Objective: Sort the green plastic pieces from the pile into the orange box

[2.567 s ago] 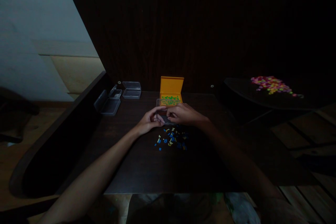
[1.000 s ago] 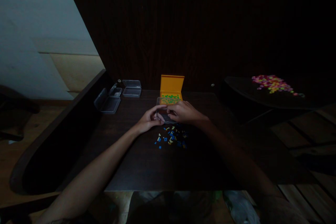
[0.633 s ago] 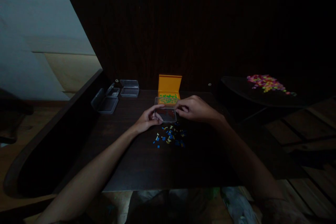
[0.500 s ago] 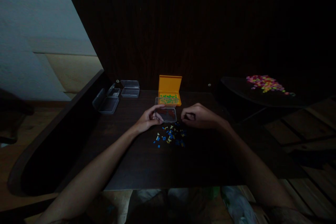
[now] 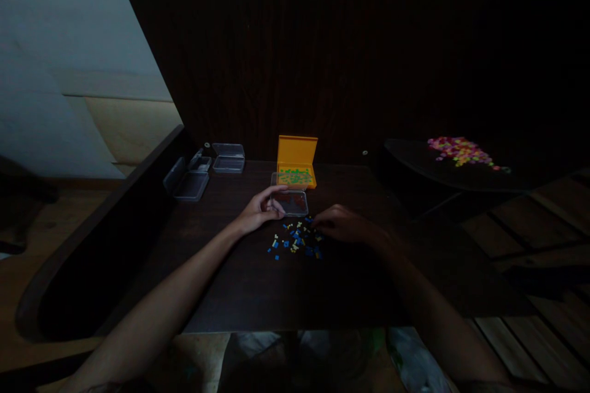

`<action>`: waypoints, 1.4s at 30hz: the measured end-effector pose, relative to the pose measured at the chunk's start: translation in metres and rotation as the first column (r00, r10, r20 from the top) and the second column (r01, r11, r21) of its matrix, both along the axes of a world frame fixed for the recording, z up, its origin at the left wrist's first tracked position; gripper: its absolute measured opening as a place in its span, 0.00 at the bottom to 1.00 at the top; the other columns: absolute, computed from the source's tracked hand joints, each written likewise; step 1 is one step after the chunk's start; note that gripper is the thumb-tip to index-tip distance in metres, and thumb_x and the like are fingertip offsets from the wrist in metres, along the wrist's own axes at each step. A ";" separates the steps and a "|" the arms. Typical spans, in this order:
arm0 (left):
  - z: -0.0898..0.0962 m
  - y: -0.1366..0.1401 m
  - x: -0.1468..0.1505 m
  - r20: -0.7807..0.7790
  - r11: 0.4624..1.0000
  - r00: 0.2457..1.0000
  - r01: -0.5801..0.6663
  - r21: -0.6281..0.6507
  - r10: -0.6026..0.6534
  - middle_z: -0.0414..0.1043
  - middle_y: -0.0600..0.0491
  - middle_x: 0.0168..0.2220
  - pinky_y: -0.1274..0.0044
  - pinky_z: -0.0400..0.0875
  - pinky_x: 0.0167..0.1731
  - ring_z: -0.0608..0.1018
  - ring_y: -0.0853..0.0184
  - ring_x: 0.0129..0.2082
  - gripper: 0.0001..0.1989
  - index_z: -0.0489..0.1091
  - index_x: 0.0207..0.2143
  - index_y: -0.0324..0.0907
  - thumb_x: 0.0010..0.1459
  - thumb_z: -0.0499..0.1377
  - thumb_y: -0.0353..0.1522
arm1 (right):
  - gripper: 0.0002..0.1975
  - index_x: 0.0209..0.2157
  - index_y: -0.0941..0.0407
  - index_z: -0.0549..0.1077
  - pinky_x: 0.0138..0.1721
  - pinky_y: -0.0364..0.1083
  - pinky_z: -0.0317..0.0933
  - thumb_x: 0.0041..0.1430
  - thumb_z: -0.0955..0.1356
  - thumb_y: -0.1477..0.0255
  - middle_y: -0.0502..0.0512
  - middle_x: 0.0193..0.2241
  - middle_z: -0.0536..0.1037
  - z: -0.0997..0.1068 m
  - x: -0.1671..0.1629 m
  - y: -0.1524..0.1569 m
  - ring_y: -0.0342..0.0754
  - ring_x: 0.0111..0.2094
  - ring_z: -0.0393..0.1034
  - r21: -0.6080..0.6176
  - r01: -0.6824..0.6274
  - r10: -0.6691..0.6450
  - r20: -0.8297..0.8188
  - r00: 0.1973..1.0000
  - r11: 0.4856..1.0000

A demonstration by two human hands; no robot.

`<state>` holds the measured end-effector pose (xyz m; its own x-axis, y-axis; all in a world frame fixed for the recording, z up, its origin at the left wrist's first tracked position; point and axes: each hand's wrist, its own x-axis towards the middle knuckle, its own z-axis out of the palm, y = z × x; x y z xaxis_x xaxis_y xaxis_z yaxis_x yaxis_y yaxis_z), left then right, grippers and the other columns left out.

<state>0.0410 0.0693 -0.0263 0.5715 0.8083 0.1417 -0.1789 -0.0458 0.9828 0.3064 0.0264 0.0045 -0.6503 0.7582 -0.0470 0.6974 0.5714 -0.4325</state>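
My left hand grips the left side of a clear plastic box, thumb at its near edge and fingers behind. The box lies open on the dark table, its lid raised at the back, with small dark reddish pieces inside. Just in front lies a loose pile of small blue and pale yellow bricks. My right hand is at the pile's right edge, its fingers curled together and pointing down at the bricks. Whatever the fingertips hold is too small and dark to make out.
Behind the clear box stands an open orange box with green pieces inside. Open clear boxes stand at the table's left. On a dark surface at the right lies a heap of pink, red and yellow pieces.
My right hand has come down from beside the clear box to the right edge of the brick pile. My left hand keeps its grip on the box.
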 end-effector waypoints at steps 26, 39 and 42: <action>0.001 0.000 -0.001 0.022 1.000 1.000 -0.011 -0.003 0.011 0.74 0.46 0.46 0.78 0.70 0.34 0.76 0.71 0.31 0.32 0.66 0.55 0.41 0.45 0.66 0.25 | 0.08 0.39 0.56 0.74 0.39 0.44 0.57 0.60 0.65 0.73 0.51 0.31 0.76 -0.006 0.004 -0.002 0.45 0.34 0.67 -0.041 0.124 -0.123 0.035 0.992 0.991; 0.002 0.000 0.000 0.017 1.000 1.000 -0.009 -0.009 0.009 0.76 0.48 0.41 0.79 0.70 0.34 0.77 0.71 0.31 0.33 0.66 0.55 0.40 0.44 0.66 0.25 | 0.07 0.37 0.57 0.73 0.36 0.43 0.56 0.58 0.65 0.71 0.50 0.28 0.73 -0.004 0.004 -0.001 0.44 0.32 0.64 -0.109 0.149 -0.150 -0.001 0.989 0.983; 0.000 0.000 -0.001 -0.005 1.000 1.000 -0.005 -0.007 0.004 0.76 0.51 0.33 0.79 0.69 0.34 0.77 0.70 0.31 0.34 0.64 0.57 0.39 0.46 0.66 0.26 | 0.08 0.37 0.58 0.72 0.34 0.42 0.55 0.57 0.65 0.71 0.50 0.27 0.72 -0.004 0.005 -0.001 0.43 0.29 0.63 -0.136 0.141 -0.146 -0.023 0.989 0.981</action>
<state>0.0401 0.0693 -0.0261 0.5685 0.8118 0.1331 -0.1741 -0.0394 0.9839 0.3109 0.0258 0.0006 -0.5383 0.8319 -0.1345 0.7519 0.4020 -0.5226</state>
